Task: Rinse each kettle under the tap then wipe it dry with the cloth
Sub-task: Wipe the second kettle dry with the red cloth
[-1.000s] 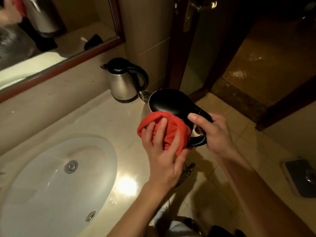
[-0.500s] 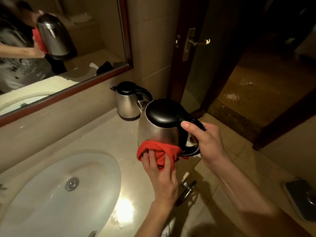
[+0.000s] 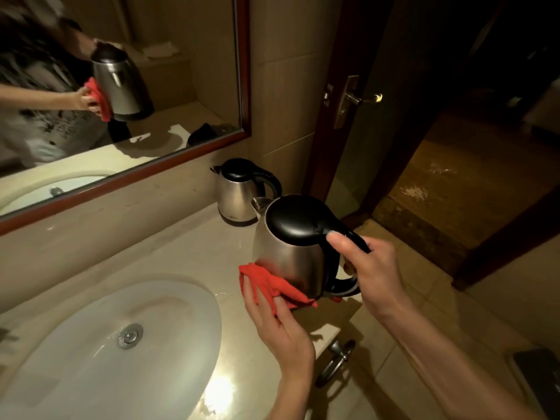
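Polished stone bench (image 3: 169, 256) with a white basin (image 3: 91, 344) at seven o'clock fills the near view. Nearest, the left hand (image 3: 278, 328) has its fingers (image 3: 257, 295) pressing a red cloth (image 3: 272, 283) to the lower wall of the held kettle (image 3: 291, 256), which hangs just above the bench edge at centre. At three o'clock the right hand (image 3: 369, 268) is closed round its black handle. Smooth steel could swing or slip and knock the bench if that one-handed hold loosens. Farther, at twelve o'clock, the second kettle (image 3: 239, 192) stands upright against the wall, under the mirror (image 3: 121, 86).
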Demonstrator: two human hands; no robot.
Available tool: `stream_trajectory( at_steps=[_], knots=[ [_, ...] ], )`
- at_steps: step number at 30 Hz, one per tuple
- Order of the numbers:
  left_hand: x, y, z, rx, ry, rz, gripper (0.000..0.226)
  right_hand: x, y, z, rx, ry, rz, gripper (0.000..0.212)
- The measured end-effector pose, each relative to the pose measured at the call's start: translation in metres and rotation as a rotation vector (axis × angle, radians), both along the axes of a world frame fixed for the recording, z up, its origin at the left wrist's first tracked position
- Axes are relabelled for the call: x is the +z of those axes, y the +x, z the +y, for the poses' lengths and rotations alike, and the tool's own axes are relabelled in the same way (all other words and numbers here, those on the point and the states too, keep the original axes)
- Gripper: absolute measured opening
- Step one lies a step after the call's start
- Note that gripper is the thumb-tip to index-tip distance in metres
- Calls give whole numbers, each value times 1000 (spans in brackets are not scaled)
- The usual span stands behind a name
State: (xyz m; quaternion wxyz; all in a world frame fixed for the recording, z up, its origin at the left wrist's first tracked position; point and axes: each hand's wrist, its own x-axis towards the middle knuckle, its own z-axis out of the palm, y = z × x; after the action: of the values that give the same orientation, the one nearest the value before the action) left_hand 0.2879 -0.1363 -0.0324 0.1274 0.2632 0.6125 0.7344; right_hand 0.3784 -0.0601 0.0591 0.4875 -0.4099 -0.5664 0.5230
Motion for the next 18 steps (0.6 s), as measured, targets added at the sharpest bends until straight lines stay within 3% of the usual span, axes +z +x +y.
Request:
stream_trajectory(
  at_steps=[3,5,7,11,13,16,18],
  knots=[
    [27,-6,0,-43,64,281,39,-4,-4,1,16,-148,146,104],
    [43,-16,2,-97,71,554,38,-6,-8,1,74,-192,164,124],
    [62,-33,8,-147,31,819,37,-5,-13,-1,108,-194,182,117],
    [105,-61,28,-245,-161,1197,36,-6,-20,-7,5,-154,150,72],
    [122,-70,40,-343,-269,1326,34,-8,-24,-6,-33,-137,101,77],
    [130,-85,56,-499,-303,1403,36,-11,-25,-2,-31,-156,75,73],
    [122,-96,60,-533,-255,1330,40,-13,-23,1,-10,-156,57,60]
  ],
)
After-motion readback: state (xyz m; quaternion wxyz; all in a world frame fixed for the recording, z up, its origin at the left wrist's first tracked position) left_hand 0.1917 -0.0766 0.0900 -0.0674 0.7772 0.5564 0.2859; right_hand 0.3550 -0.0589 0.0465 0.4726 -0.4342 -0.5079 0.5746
